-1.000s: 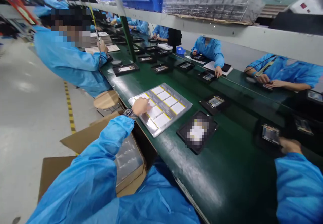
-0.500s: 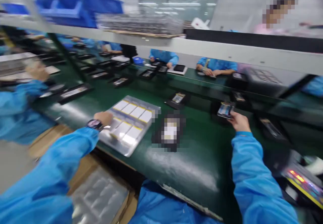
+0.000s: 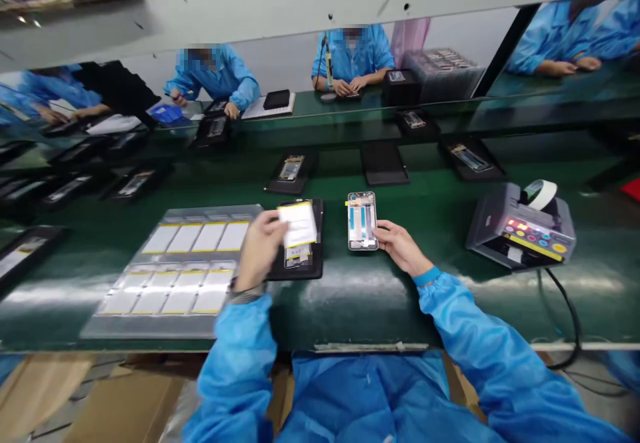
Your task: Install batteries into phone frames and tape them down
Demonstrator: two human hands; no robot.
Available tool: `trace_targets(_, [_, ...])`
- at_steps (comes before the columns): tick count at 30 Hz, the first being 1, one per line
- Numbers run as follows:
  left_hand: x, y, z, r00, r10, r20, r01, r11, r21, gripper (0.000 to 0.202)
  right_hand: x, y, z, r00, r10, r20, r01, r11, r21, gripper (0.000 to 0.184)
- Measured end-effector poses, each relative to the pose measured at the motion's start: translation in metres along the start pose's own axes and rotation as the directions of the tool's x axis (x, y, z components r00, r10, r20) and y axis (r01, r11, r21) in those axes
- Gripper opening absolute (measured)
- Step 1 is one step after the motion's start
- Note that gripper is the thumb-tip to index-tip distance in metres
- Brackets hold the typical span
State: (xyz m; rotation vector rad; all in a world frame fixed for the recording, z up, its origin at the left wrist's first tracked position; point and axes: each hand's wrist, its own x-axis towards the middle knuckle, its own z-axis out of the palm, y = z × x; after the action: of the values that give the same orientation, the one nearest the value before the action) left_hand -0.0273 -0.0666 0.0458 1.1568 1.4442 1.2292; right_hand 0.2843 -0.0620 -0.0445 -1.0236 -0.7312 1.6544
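Note:
Between the thumb and fingers of my left hand (image 3: 261, 246) is a flat white phone battery (image 3: 297, 224) with yellow edges. It hovers over a black tray (image 3: 315, 266), partly hiding a phone frame (image 3: 299, 256) that lies there. My right hand (image 3: 403, 246) grips an open phone frame (image 3: 363, 222) by its right edge, its inside with blue strips facing up. To the left of my left hand, a clear plastic battery tray (image 3: 173, 263) holds several more white batteries in two rows.
A tape dispenser (image 3: 520, 226) with lit buttons and a cable stands at the right. Black trays, one bare (image 3: 384, 163) and one with a phone frame (image 3: 290, 170), lie beyond my hands. Co-workers in blue sit across the bench, under a shelf beam (image 3: 280, 20).
My view has swung right. My left hand has left the battery tray with a battery. My right hand has brought the phone frame in toward the middle, away from the black tray.

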Motion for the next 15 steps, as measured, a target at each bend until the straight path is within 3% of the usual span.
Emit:
trace_targets(2, [0.008,-0.014,0.058,0.977,-0.031,0.211,0.053,0.994,-0.100,0.057,-0.002,0.002,0.002,1.000,-0.008,0.002,0.008,1.000,-0.005,0.050])
trace_targets(5, [0.018,-0.031,0.103,0.953,-0.037,0.302,0.087,0.985,-0.152,0.056,-0.004,0.000,0.004,1.000,-0.013,0.007,0.013,1.000,0.007,0.051])
trace_targets(8, [0.022,-0.040,0.115,0.956,-0.022,0.293,0.075,0.983,-0.170,0.055,-0.007,-0.001,0.007,0.999,-0.001,0.039,0.001,1.000,0.015,0.049])
trace_targets(15, [0.015,-0.045,0.107,0.952,-0.027,0.303,0.071,0.988,-0.135,0.053,-0.012,0.006,0.012,0.998,0.008,0.070,-0.009,1.000,0.012,0.049])
